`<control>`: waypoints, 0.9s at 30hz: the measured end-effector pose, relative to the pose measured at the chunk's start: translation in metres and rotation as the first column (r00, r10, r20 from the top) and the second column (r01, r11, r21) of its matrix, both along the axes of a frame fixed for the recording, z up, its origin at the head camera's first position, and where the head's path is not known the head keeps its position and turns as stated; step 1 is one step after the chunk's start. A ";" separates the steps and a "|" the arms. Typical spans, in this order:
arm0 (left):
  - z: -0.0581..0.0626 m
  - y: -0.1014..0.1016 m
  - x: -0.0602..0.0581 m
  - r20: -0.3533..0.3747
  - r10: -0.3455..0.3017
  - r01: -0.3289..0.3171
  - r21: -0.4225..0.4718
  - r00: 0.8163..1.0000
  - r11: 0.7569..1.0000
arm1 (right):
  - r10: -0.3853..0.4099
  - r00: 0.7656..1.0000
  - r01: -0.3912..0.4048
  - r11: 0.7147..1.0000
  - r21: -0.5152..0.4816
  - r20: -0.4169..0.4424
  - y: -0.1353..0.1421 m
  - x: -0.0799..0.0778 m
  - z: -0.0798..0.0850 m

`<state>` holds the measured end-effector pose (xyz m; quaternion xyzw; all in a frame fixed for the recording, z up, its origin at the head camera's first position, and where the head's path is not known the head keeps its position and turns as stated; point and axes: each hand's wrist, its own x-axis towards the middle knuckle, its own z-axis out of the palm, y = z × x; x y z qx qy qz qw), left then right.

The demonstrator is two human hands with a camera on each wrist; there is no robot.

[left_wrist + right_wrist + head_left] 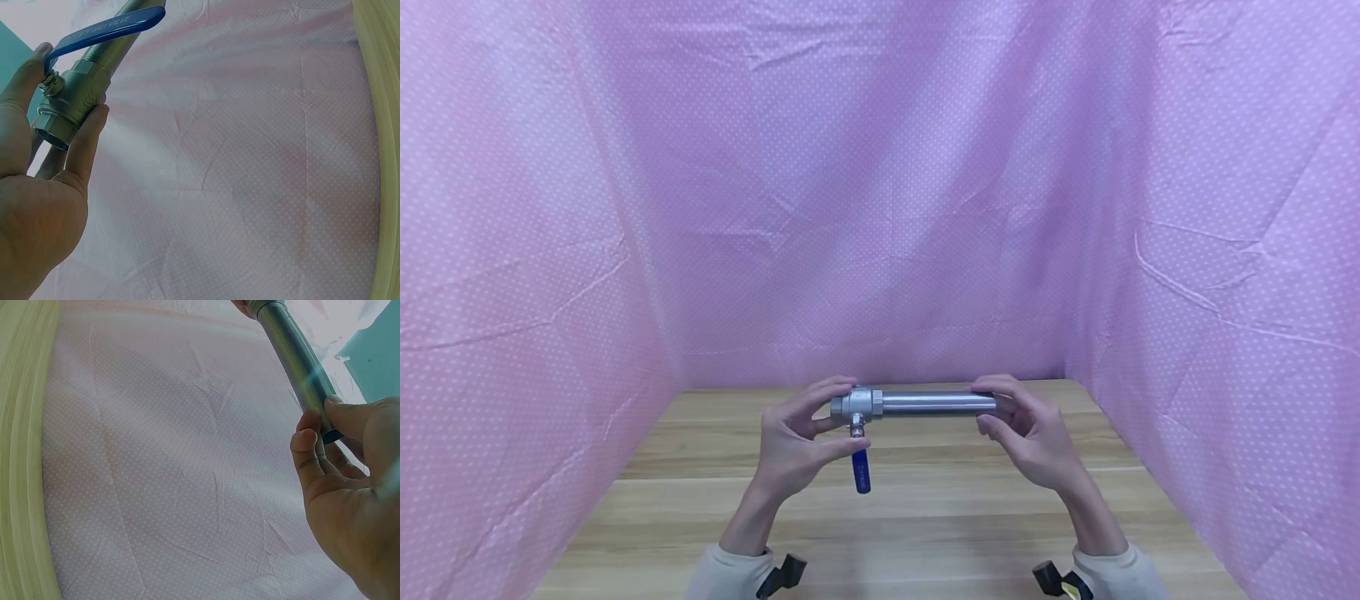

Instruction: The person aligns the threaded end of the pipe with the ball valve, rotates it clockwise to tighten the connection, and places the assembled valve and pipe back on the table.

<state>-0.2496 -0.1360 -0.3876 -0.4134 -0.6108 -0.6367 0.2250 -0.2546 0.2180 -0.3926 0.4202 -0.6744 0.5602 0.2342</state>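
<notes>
A silver ball valve (857, 403) with a blue lever handle (861, 472) is joined to a straight metal pipe (936, 403), and the two are held level above the table in the head view. My left hand (793, 442) grips the valve body, thumb by the base of the lever. In the left wrist view the blue lever (106, 32) carries raised lettering and points along the pipe. At the other end, my right hand (1033, 437) holds the pipe's free end between thumb and fingers. The right wrist view shows that pipe (300, 362) with its end at the fingertips.
Below the hands lies a wood-grain table (917, 517). Pink dotted cloth (880, 208) hangs at the back and on both sides. A dark strap-on mount (782, 575) sits at the left sleeve, and a similar mount (1060, 579) at the right.
</notes>
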 end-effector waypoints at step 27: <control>0.000 0.001 0.001 -0.003 -0.008 0.008 0.011 1.000 1.000 | 0.057 0.998 -0.057 0.998 -0.014 0.017 -0.001 0.001 0.000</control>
